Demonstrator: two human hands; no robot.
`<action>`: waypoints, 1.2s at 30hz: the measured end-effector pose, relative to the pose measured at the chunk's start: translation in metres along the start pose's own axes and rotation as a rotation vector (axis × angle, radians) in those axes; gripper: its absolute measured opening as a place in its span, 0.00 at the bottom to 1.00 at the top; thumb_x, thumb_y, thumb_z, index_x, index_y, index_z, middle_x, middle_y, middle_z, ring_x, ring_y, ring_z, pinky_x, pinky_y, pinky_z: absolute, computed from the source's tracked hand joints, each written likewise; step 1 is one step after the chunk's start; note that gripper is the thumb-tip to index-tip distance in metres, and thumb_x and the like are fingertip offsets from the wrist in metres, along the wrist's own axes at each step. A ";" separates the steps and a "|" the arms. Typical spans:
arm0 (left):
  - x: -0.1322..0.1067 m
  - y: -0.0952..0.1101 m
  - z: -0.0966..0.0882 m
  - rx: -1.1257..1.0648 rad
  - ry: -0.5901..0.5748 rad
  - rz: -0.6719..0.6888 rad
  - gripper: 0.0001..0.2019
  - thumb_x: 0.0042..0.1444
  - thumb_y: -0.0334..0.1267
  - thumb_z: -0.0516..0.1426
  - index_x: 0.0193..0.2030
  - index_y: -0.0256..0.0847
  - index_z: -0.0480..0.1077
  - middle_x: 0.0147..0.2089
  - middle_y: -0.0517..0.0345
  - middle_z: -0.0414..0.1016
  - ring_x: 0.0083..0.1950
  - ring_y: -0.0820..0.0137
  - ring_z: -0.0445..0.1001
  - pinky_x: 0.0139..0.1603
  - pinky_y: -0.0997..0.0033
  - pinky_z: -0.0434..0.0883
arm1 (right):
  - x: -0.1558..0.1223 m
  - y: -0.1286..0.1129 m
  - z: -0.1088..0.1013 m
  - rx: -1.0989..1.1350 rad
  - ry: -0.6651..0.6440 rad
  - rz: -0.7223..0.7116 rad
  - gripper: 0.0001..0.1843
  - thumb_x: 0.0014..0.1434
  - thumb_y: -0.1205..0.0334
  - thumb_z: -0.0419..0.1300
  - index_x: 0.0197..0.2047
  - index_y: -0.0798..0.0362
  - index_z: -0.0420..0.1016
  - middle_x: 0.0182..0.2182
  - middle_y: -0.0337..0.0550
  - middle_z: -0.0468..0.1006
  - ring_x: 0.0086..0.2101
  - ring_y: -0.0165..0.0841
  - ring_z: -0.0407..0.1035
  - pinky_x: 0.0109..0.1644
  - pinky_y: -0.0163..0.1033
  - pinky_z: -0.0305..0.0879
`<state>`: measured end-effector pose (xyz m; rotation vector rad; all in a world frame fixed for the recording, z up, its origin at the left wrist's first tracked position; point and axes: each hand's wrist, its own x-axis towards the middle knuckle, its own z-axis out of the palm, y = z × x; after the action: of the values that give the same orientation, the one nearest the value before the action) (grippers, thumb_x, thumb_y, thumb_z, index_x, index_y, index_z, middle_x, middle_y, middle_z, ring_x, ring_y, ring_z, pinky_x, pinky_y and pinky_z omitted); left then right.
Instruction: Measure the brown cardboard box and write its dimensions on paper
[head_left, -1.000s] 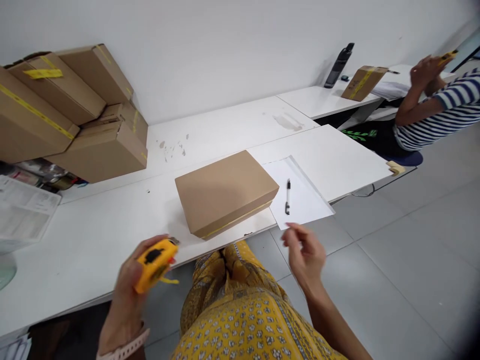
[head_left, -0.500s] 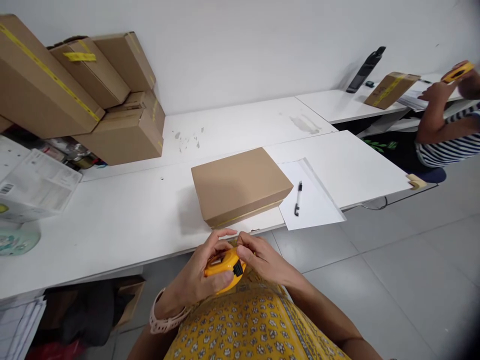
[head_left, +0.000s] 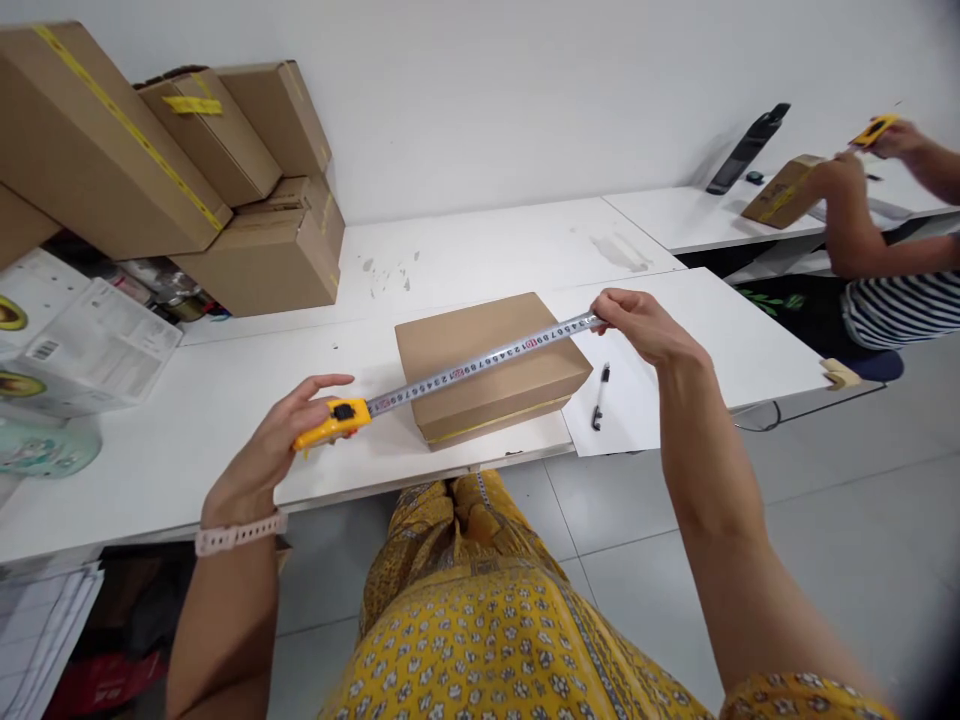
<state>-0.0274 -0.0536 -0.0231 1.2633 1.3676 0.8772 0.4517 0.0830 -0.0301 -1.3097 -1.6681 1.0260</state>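
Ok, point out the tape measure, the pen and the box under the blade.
Tape measure (head_left: 335,428): head view, on its yellow case.
Pen (head_left: 601,398): head view, mid-barrel.
Box (head_left: 487,387): head view, top face, just below the blade.

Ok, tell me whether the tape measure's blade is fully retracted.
No, the silver blade stretches from the yellow case over the brown box to the right grip.

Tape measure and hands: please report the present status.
Left hand holds case, right hand holds blade by its end. Blade stretched over box; contact unclear. Nothing visibly blocking it.
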 end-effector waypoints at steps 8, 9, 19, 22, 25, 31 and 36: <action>0.034 0.001 -0.028 0.021 0.051 -0.046 0.30 0.54 0.58 0.63 0.58 0.41 0.72 0.43 0.52 0.82 0.37 0.64 0.79 0.38 0.66 0.76 | 0.048 0.034 0.023 -0.015 -0.146 0.099 0.33 0.58 0.26 0.59 0.29 0.52 0.69 0.30 0.41 0.69 0.33 0.31 0.62 0.42 0.39 0.61; 0.037 0.002 -0.029 0.024 0.054 -0.047 0.30 0.54 0.57 0.64 0.58 0.41 0.72 0.43 0.51 0.82 0.37 0.63 0.79 0.38 0.66 0.76 | 0.048 0.033 0.027 -0.027 -0.148 0.088 0.34 0.58 0.26 0.58 0.28 0.52 0.68 0.29 0.40 0.68 0.33 0.30 0.61 0.41 0.38 0.60; 0.063 0.017 -0.002 0.071 -0.071 0.015 0.29 0.56 0.58 0.63 0.57 0.39 0.72 0.44 0.50 0.81 0.38 0.63 0.78 0.35 0.67 0.74 | 0.035 0.020 0.050 -0.101 -0.114 0.166 0.33 0.61 0.27 0.56 0.35 0.52 0.69 0.35 0.42 0.71 0.35 0.32 0.62 0.37 0.37 0.59; 0.071 0.020 0.009 0.043 -0.104 0.039 0.30 0.55 0.58 0.63 0.57 0.37 0.73 0.43 0.50 0.80 0.37 0.64 0.78 0.35 0.67 0.74 | 0.036 0.021 0.052 -0.102 -0.107 0.192 0.34 0.59 0.26 0.57 0.36 0.52 0.71 0.36 0.43 0.72 0.36 0.32 0.64 0.38 0.37 0.60; 0.076 0.019 0.014 0.010 -0.130 0.052 0.28 0.55 0.56 0.63 0.56 0.37 0.73 0.41 0.51 0.80 0.36 0.65 0.77 0.34 0.69 0.73 | 0.037 0.023 0.053 -0.118 -0.112 0.196 0.34 0.58 0.25 0.57 0.37 0.52 0.73 0.37 0.44 0.74 0.36 0.32 0.65 0.38 0.38 0.61; 0.078 0.015 0.011 -0.018 -0.150 0.069 0.26 0.57 0.55 0.61 0.55 0.37 0.74 0.41 0.52 0.79 0.37 0.65 0.77 0.34 0.69 0.73 | 0.036 0.024 0.055 -0.126 -0.091 0.210 0.35 0.56 0.24 0.58 0.35 0.52 0.73 0.35 0.44 0.76 0.33 0.32 0.65 0.34 0.38 0.61; 0.079 0.016 0.010 -0.013 -0.179 0.072 0.25 0.60 0.53 0.61 0.57 0.37 0.73 0.41 0.51 0.80 0.37 0.67 0.77 0.34 0.70 0.72 | 0.034 0.021 0.056 -0.106 -0.084 0.193 0.36 0.54 0.22 0.59 0.33 0.52 0.74 0.33 0.47 0.77 0.33 0.35 0.67 0.33 0.38 0.62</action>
<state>-0.0077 0.0252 -0.0255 1.3544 1.1798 0.8001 0.4024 0.1125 -0.0680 -1.5393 -1.7034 1.1313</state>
